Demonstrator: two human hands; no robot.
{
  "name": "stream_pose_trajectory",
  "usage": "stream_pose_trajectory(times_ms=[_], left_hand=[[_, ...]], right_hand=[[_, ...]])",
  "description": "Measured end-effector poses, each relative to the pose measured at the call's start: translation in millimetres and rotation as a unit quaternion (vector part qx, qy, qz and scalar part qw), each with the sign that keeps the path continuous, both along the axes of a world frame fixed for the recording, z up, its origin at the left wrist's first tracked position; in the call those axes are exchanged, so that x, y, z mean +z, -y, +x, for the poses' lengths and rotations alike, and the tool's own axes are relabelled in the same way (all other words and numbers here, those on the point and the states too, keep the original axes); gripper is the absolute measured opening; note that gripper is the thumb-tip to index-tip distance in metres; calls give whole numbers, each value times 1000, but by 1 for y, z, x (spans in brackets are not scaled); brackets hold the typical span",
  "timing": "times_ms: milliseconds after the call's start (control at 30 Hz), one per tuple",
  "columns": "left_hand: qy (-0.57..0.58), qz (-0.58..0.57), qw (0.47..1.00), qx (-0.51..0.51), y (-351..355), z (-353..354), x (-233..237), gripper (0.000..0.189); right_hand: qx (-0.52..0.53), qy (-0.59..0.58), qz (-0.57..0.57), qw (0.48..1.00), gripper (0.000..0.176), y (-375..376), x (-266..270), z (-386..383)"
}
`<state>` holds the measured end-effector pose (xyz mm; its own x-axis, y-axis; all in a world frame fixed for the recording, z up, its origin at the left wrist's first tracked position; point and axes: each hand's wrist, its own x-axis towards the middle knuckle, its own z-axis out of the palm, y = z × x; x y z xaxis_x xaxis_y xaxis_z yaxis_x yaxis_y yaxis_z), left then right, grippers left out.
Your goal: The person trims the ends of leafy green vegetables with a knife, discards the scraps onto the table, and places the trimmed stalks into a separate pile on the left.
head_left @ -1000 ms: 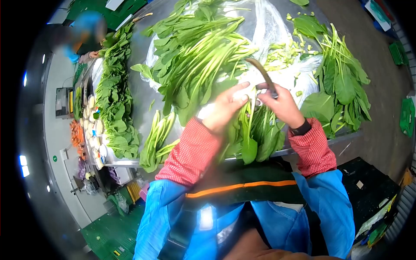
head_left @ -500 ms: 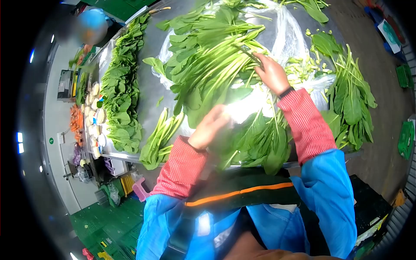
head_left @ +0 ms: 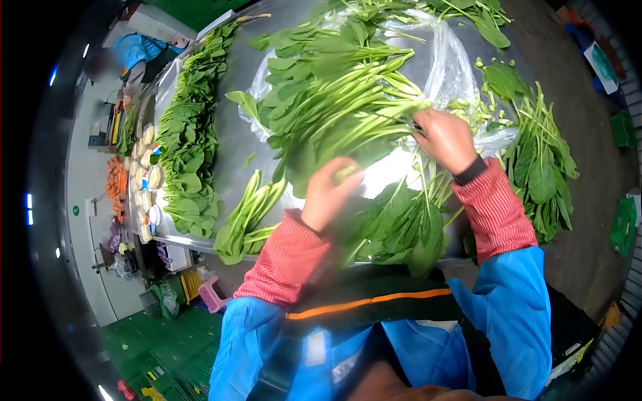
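Observation:
My left hand (head_left: 331,192) is blurred, its fingers curled around a bit of pale green stem just below the large heap of leafy greens (head_left: 361,93). My right hand (head_left: 449,142) is closed at the cut stem ends on the heap's right side. A slim dark tool like a knife showed in it half a second ago; now only a dark sliver shows at the fingers. Under my hands lies a looser bunch of leafy greens (head_left: 404,224). Short chopped stem pieces (head_left: 461,107) are scattered beyond my right hand.
A clear plastic bag (head_left: 445,57) lies under the heap on the metal table (head_left: 231,144). A long row of greens (head_left: 190,140) lines the left side, beside wrapped pale packs (head_left: 144,177). More greens (head_left: 538,160) hang over the right edge. Another person (head_left: 137,53) stands far left.
My right hand has moved right and down, and the dark tool is now mostly hidden. My left hand has shifted slightly right and its fingers are curled. The other person has leaned toward the table.

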<state>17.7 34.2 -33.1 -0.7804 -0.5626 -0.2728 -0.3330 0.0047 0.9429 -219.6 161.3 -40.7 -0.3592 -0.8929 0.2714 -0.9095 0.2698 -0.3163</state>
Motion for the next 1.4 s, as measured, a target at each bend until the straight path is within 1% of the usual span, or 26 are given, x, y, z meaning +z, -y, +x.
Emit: stream_pose_trajectory(times_ms=[67,133,233,267,333,367,400,433,500,533,600,667,700,800,833,933,1000,1033,1067,1100,1133,1200,1233,1267,1333,1400], left_hand=[[-79,-221,971,-36,-8,-20,3,20],[-130,-390,906,-105,-14,-42,24,26],[-139,-470,860,-140,-34,-67,26,33],[-76,-438,877,-181,-40,-70,28,35],[-88,-427,880,-188,-40,-75,12,32],[-64,-327,929,-161,-41,-76,5,30],[-37,-223,965,-132,-42,-77,2,28],[-8,-116,988,-99,-43,-77,0,26],[-11,5,994,-108,-44,-77,9,24],[-22,63,991,-114,-45,-78,15,25],[-31,131,985,-110,-50,-78,22,23],[-34,172,979,-106,-51,-77,25,24],[-29,177,978,-105,-50,-76,25,25],[-32,143,982,-121,-52,-73,14,31],[-40,122,983,-131,-52,-75,9,34],[-68,26,985,-155,-53,-76,2,39],[-23,132,981,-141,-45,-68,9,31],[-18,165,977,-138,-37,-64,12,30],[-13,198,971,-135,-29,-58,13,28],[-11,208,971,-119,-23,-52,12,24],[-49,243,963,-107,-14,-43,11,18],[-55,280,956,-62,-7,-31,20,17],[-58,297,952,-39,-4,-27,23,18],[-37,246,967,-55,0,-24,24,16],[13,139,987,-82,-1,-24,25,13],[40,3,994,-97,-8,-30,19,12]], right_hand=[[34,15,10,999,16,-20,28,5],[71,56,4,996,15,-36,46,10],[121,172,-32,977,15,-51,56,11],[92,212,-52,972,15,-55,55,10],[33,288,-95,952,15,-64,48,6],[-32,243,-162,956,21,-69,43,7],[-98,182,-161,965,17,-76,44,11],[-104,148,-162,970,15,-83,43,18],[-70,66,-164,982,10,-92,31,34],[-73,54,-123,988,12,-94,21,41],[-104,116,-117,981,8,-99,-11,39],[-151,155,-98,971,14,-113,-44,27],[-174,176,-90,965,17,-112,-39,25],[-133,372,-205,895,23,-108,-20,38],[-102,468,-230,847,26,-101,-13,46],[1,533,-176,828,21,-86,-11,52],[-76,662,-113,737,15,-97,0,44],[-118,704,-164,681,17,-105,-6,40],[-145,684,-132,703,21,-114,-11,28],[-173,550,-116,809,24,-121,-28,19],[-196,399,-98,891,29,-127,-50,15],[-193,239,-82,948,32,-135,-75,17],[-189,155,-74,967,34,-137,-80,18],[-205,211,-18,956,35,-138,-86,22],[-247,160,87,952,32,-131,-92,30],[-219,160,49,961,29,-132,-100,33]])
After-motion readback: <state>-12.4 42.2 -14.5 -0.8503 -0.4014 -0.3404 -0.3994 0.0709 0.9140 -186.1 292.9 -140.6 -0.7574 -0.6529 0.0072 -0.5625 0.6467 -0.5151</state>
